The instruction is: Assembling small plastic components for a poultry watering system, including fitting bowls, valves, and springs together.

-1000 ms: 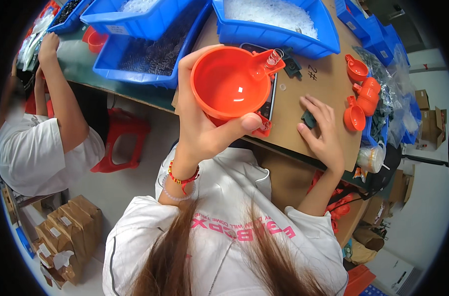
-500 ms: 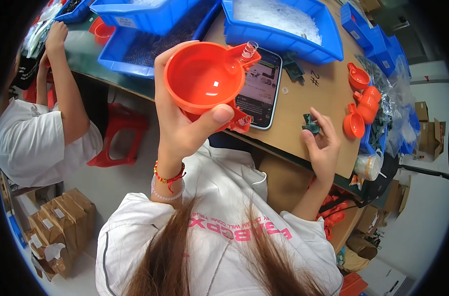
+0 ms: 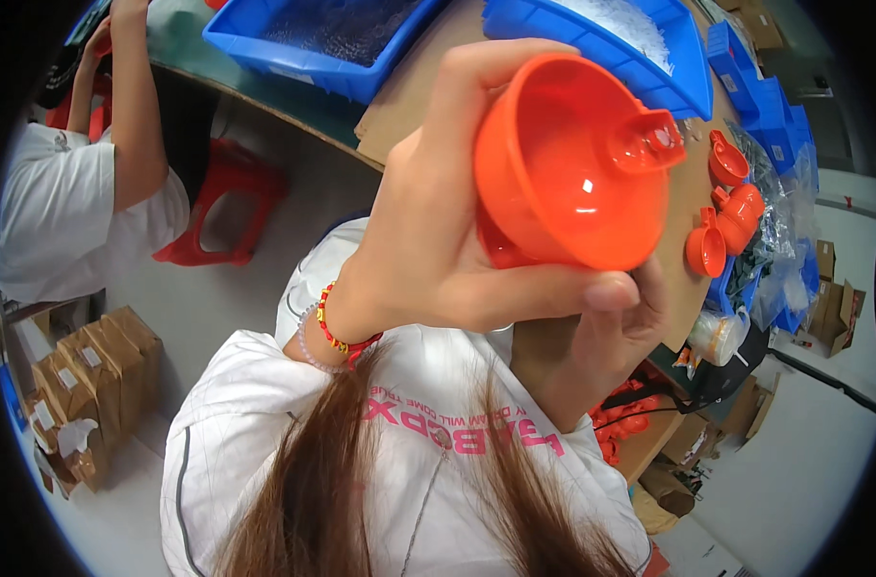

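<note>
My left hand point(image 3: 428, 212) is closed round a red plastic cup point(image 3: 572, 183) with a short side handle, held up close with its mouth tilted toward me. Part of a second red piece point(image 3: 503, 248) shows beneath it, inside the same grip. Behind the cup's lower right rim is my right hand point(image 3: 621, 332), its visible fingers curled up against the cup. The fingertips, and whatever lies in them, are hidden by the cup and my left thumb. No springs are visible on the cup's handle from here.
Several red cups point(image 3: 707, 245) lie on the table's right side beside clear plastic bags point(image 3: 779, 212). Blue bins point(image 3: 351, 72) line the far side, one with white pieces point(image 3: 621, 24). At left a co-worker point(image 3: 96, 202) sits near a red stool point(image 3: 231, 207); wrapped brown packages point(image 3: 101, 385) stand below.
My left hand has brought the red cup rightward and closer, its handle turned. My right hand, earlier pinching a small dark green part, is now behind the cup. The phone is now hidden.
</note>
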`<state>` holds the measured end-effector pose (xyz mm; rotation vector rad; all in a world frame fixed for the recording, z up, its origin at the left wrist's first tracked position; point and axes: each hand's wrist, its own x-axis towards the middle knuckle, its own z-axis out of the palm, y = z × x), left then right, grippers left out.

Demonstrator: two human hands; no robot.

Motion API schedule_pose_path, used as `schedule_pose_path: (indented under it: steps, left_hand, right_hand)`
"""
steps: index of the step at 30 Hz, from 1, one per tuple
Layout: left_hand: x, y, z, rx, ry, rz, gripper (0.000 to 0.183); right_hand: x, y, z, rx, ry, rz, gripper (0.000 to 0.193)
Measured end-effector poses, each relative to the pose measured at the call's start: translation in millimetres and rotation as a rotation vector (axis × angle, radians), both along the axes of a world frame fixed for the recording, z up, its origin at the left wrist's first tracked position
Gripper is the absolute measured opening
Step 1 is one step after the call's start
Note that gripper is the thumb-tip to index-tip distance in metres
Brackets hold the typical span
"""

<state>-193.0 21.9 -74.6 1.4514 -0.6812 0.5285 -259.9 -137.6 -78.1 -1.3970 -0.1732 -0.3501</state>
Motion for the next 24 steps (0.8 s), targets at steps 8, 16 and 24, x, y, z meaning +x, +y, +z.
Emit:
schedule_pose_path:
  steps: [8,16,24]
  left_hand:
    - [-3,-1,0,0.044,0.018,-0.060,0.105]
    - [-2,-2,0,-0.019,0.050,0.001,0.101]
    - [-3,-2,-1,-0.024,-0.019,0.102,0.092]
  right_hand:
    - [-7,2,0,-0.117,-0.016,-0.065,0.045]
    - [-6,10,9,-0.423,0.003,-0.127,0.041]
    - [-6,12,6,-0.456,0.030,-0.136,0.037]
